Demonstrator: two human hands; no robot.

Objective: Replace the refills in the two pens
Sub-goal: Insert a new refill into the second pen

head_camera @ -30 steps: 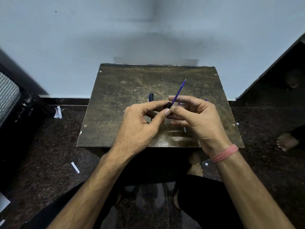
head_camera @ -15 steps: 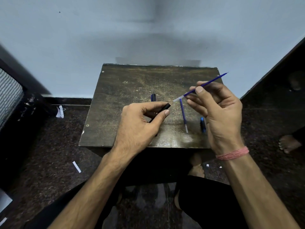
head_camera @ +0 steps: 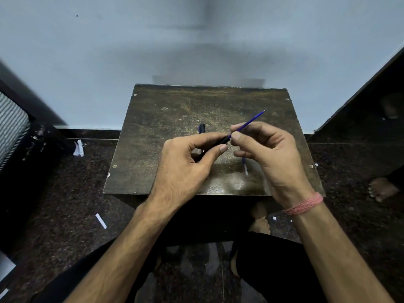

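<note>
Over the small dark table (head_camera: pixel 153 136), my left hand (head_camera: pixel 185 167) grips a black pen barrel (head_camera: pixel 223 141), its open end pointing right. My right hand (head_camera: pixel 266 149) pinches a thin blue refill (head_camera: pixel 251 121) between thumb and forefinger. The refill's near end meets the barrel's mouth and its tip points up and to the right. A second blue refill (head_camera: pixel 244 166) lies on the table under my right hand, partly hidden. Another dark pen part (head_camera: pixel 201 128) lies on the table just beyond my left hand.
The table stands against a pale wall, on a dark speckled floor with scraps of white paper (head_camera: pixel 101 220). A bare foot (head_camera: pixel 381 189) shows at the right edge. My own legs and feet are under the table's near edge.
My right hand has brought the blue refill back left, from out over the table's right side to the mouth of the barrel. My left hand has stayed almost still with the barrel.
</note>
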